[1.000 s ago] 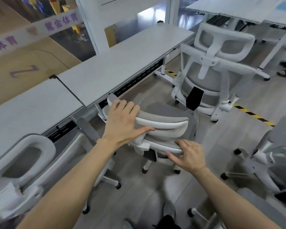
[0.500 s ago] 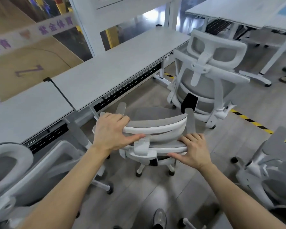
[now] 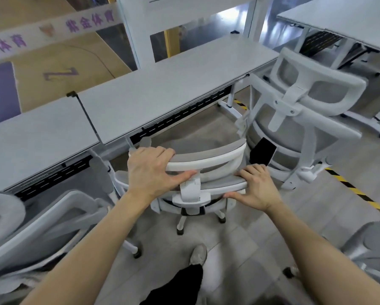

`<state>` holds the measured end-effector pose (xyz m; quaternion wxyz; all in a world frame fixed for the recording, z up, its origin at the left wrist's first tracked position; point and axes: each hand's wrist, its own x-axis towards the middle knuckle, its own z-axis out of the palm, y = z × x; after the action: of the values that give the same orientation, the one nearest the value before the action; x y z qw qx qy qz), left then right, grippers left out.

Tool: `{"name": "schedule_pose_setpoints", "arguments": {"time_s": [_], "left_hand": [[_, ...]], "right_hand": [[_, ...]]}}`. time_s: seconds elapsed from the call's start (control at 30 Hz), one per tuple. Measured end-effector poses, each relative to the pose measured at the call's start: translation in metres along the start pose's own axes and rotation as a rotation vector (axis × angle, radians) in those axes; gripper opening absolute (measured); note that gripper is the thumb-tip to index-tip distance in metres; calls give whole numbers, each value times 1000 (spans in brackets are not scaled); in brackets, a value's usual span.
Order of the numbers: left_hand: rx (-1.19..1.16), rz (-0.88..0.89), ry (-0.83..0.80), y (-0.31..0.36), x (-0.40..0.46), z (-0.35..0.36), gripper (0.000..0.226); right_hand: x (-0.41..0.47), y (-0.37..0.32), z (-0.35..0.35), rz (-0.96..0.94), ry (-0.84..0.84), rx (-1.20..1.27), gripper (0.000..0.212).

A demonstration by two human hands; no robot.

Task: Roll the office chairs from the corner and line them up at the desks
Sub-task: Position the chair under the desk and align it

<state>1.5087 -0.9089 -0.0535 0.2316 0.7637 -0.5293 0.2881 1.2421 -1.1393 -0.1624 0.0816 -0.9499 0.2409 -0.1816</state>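
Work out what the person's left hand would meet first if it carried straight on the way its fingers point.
The left hand grips the chair by its top rail; straight on past that, likely the front edge of the desk, though depth is unclear.

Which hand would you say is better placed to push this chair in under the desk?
Probably the left hand: it wraps the top rail of the chair, thumb behind, while the right hand holds only the lower rail's end.

Place: office
Desks: grey desks (image 3: pixel 173 84) are running along the far side
Chairs: mesh office chairs (image 3: pixel 294 100) are standing alongside
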Motion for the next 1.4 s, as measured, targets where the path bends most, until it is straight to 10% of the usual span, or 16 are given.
{"name": "schedule_pose_setpoints", "arguments": {"time_s": [0.7,1.4], "left_hand": [[217,-208,141,18,63,66,63],[289,-460,-234,98,68,51,75]], "right_hand": [[151,90,22,-232,-134,139,86],[164,145,14,-393,-198,102,105]]}}
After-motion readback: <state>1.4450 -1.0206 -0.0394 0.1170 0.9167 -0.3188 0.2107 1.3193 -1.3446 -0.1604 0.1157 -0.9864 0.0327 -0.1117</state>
